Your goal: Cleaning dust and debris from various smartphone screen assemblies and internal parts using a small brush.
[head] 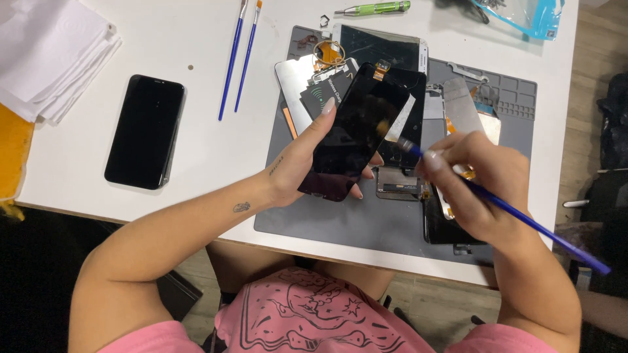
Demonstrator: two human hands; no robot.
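Note:
My left hand (302,163) holds a black phone screen panel (356,127) tilted above the grey work mat (340,222), fingers wrapped around its lower end. My right hand (484,183) grips a blue-handled paintbrush (523,219), and its bristle tip rests on the panel's right side. Under the panel lie several opened phone parts, among them a silver back plate (293,78) and a dark phone body (405,153).
A whole black phone (145,131) lies on the white table to the left. Two more blue brushes (237,55) lie at the top middle, a green screwdriver (373,8) behind them. White paper sheets (49,52) sit top left, a clear plastic bag (523,14) top right.

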